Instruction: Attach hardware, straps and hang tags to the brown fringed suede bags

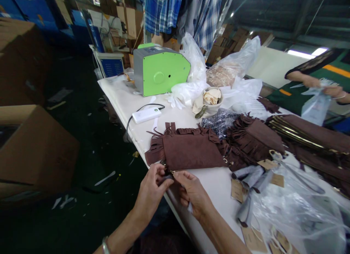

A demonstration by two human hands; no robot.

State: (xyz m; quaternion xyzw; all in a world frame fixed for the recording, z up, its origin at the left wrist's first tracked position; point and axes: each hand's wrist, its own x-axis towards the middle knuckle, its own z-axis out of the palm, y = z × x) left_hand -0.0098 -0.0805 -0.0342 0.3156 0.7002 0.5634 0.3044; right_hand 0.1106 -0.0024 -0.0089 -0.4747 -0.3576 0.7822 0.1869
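Note:
A brown suede-like fringed bag point(193, 151) lies flat near the table's edge, its zipped side facing me. At its near left corner, my left hand point(153, 186) is closed in a pinch beside a small metal fitting. What sits between those fingertips is mostly hidden. Just to the right, my right hand point(193, 192) pinches the bag's edge by a gold-coloured zipper end point(171, 171). A bit of something whitish pokes out below the right fingers; I cannot tell what it is.
More brown fringed bags point(257, 135) are piled to the right, near grey wrapped straps with cardboard tags point(237, 190) and clear plastic point(298, 203). Behind stand a green machine point(166, 73), a white power bank point(147, 115) and a bowl point(214, 107). A co-worker's hands point(325, 88) hold plastic. Cartons point(35, 148) stand left.

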